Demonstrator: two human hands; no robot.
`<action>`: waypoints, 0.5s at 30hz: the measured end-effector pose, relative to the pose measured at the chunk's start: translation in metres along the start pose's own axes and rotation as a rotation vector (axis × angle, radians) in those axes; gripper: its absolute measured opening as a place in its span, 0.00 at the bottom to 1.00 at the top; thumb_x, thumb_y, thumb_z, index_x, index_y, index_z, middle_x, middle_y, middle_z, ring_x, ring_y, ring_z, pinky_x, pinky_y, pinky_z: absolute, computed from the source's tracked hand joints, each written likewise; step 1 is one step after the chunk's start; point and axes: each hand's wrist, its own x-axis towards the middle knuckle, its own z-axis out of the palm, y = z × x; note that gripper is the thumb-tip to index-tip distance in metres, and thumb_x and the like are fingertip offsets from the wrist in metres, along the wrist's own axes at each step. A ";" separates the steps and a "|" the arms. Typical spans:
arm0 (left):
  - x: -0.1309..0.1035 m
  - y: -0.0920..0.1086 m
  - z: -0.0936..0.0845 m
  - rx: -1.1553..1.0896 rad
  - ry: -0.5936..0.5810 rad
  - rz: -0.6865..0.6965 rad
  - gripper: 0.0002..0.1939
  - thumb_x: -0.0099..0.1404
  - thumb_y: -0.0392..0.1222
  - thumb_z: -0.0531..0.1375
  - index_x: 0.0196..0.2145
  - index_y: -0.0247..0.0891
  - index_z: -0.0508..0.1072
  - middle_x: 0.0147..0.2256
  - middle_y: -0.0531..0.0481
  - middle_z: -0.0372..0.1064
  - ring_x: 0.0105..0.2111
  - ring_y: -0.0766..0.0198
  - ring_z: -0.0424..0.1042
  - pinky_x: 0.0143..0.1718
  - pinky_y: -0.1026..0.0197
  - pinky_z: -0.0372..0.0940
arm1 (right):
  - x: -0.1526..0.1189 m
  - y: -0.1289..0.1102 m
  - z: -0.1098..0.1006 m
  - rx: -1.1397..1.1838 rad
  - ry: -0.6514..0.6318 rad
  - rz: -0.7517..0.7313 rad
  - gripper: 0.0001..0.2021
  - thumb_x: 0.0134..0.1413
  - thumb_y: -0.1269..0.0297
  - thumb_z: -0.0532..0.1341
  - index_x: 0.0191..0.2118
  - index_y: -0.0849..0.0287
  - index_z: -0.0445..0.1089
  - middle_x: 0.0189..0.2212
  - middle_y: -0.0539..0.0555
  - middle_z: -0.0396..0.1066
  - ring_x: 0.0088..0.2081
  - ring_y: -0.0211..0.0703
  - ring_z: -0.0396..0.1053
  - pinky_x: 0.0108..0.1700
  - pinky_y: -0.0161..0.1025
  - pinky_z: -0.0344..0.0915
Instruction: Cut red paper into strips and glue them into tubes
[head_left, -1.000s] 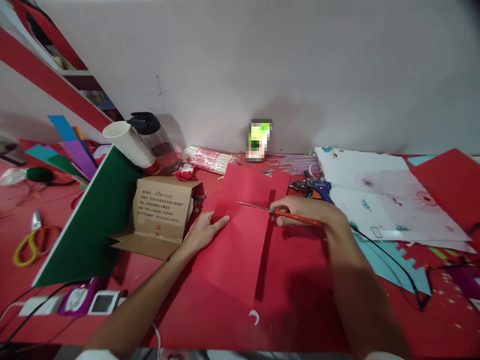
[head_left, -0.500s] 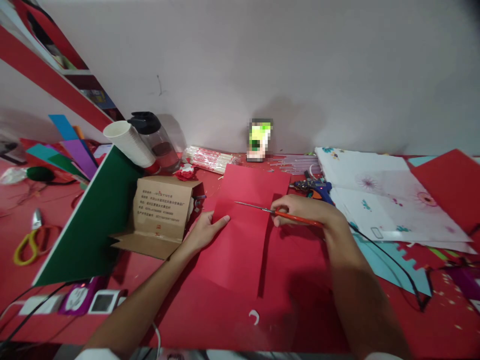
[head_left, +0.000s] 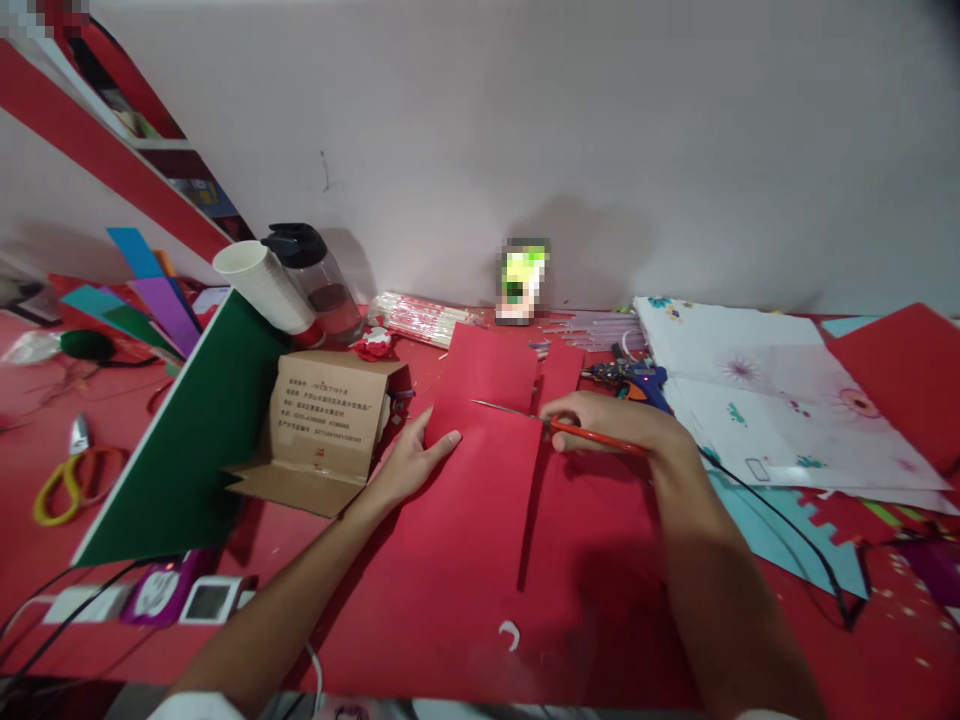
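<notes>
A long sheet of red paper [head_left: 480,500] lies in front of me, raised off the table along its right edge. My left hand [head_left: 416,455] grips its left side, thumb on top and the other fingers partly hidden. In my right hand [head_left: 589,420] is a pair of scissors [head_left: 596,436] with orange handles. The blades point left across the paper, and I cannot tell how far apart they are. A narrow red paper strip [head_left: 562,368] stands to the right of the sheet above my right hand, with a gap between them at the top.
A cardboard box [head_left: 319,420] and a green board [head_left: 180,450] stand to the left. Behind are stacked paper cups [head_left: 259,285], a bottle [head_left: 319,280] and a phone [head_left: 523,280]. A blue glue gun [head_left: 634,378] and patterned sheets [head_left: 780,390] lie right. Yellow-handled scissors [head_left: 60,490] lie far left.
The strip on the right has come away from the red sheet at the top, leaving a visible gap. Both hands keep nearly the same place; the view has shifted slightly.
</notes>
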 end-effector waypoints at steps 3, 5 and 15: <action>-0.001 0.001 0.000 -0.027 -0.054 -0.018 0.26 0.66 0.54 0.66 0.56 0.37 0.74 0.56 0.38 0.76 0.58 0.46 0.73 0.60 0.46 0.67 | -0.003 -0.007 -0.001 -0.012 -0.011 0.013 0.14 0.53 0.50 0.62 0.30 0.57 0.67 0.26 0.51 0.67 0.29 0.42 0.63 0.31 0.39 0.53; -0.001 0.001 0.000 -0.043 -0.072 -0.031 0.25 0.65 0.53 0.66 0.55 0.37 0.75 0.55 0.39 0.76 0.58 0.46 0.74 0.59 0.46 0.67 | -0.003 -0.010 -0.001 -0.005 -0.018 0.028 0.14 0.52 0.51 0.63 0.30 0.56 0.66 0.26 0.50 0.66 0.29 0.42 0.63 0.31 0.39 0.53; -0.002 0.002 0.000 -0.100 -0.065 -0.089 0.25 0.64 0.53 0.67 0.54 0.37 0.76 0.53 0.40 0.78 0.56 0.46 0.75 0.55 0.48 0.71 | 0.002 -0.004 0.002 0.012 0.003 0.020 0.18 0.53 0.45 0.63 0.29 0.56 0.66 0.27 0.51 0.70 0.29 0.42 0.64 0.32 0.38 0.54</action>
